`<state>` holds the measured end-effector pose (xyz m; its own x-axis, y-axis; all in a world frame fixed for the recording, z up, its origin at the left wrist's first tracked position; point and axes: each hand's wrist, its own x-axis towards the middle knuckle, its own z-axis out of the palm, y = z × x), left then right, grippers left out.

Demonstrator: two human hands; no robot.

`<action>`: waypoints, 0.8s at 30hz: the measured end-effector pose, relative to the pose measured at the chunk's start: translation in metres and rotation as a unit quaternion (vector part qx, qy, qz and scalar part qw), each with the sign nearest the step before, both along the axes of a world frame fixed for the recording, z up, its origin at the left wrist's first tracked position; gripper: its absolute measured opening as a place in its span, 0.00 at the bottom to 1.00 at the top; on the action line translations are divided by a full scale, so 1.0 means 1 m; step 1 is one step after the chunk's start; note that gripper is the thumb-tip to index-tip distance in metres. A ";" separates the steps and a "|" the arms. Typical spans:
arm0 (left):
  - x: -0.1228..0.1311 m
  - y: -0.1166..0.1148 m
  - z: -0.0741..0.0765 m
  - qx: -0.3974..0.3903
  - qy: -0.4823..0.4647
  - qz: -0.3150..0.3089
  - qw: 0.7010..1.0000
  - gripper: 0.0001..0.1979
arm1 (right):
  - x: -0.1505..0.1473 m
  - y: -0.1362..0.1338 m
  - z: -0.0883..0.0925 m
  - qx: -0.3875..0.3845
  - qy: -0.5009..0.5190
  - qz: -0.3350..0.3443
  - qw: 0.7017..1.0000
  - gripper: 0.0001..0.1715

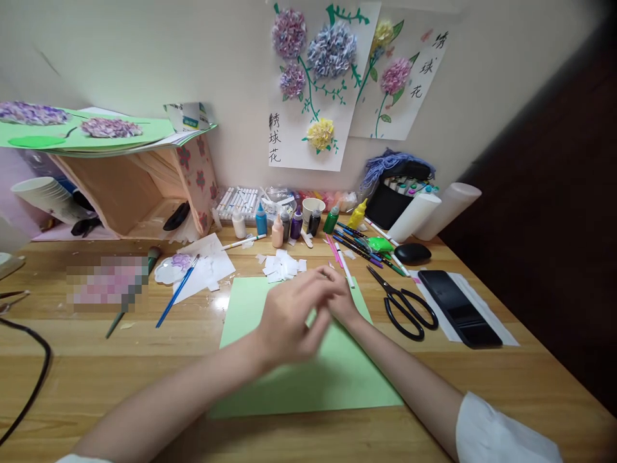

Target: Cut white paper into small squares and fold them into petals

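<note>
Over a sheet of light green paper [270, 392], my two hands come together near its far edge. My left hand [289, 315] is in front, its fingers bent and its thumb blurred by motion. I see a gap between thumb and forefinger, but cannot tell whether it grips anything. Behind it, my right hand [340, 299] has curled fingers, partly covered by the left; whatever they hold is too small or hidden. A pile of small white paper pieces [284, 267] lies just beyond the hands. A white marker [344, 265] rests beside the right hand.
Black-handled scissors [402, 302] and a phone [457, 308] lie to the right. Several paint bottles [296, 224] stand at the back, near loose pens [366, 244] and a black mouse [412, 253]. Leftward are a blue brush [178, 289], white paper [212, 257] and an open box [130, 193].
</note>
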<state>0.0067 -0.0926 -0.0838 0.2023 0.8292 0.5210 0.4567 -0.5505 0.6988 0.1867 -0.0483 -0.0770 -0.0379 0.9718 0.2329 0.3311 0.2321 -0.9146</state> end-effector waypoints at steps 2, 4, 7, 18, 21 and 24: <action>0.011 0.006 0.015 0.007 0.010 -0.014 1.000 0.10 | 0.000 0.001 0.000 0.003 0.002 -0.005 1.000 0.09; 0.018 0.015 0.022 0.006 0.027 -0.024 0.999 0.08 | 0.000 0.003 -0.002 0.000 0.005 -0.003 1.000 0.10; 0.022 0.024 0.023 -0.018 0.073 0.001 0.997 0.06 | 0.001 0.005 -0.004 -0.007 0.012 0.005 1.000 0.10; 0.017 0.039 0.020 -0.194 -0.009 -0.028 0.981 0.10 | 0.002 0.004 -0.005 -0.034 0.017 0.034 0.999 0.08; 0.017 0.038 0.020 -0.212 -0.031 -0.045 0.976 0.10 | 0.001 0.002 -0.002 -0.028 0.018 0.057 0.998 0.06; 0.017 0.038 0.019 -0.218 -0.034 -0.047 0.974 0.10 | 0.001 0.002 0.000 -0.023 0.017 0.070 0.997 0.05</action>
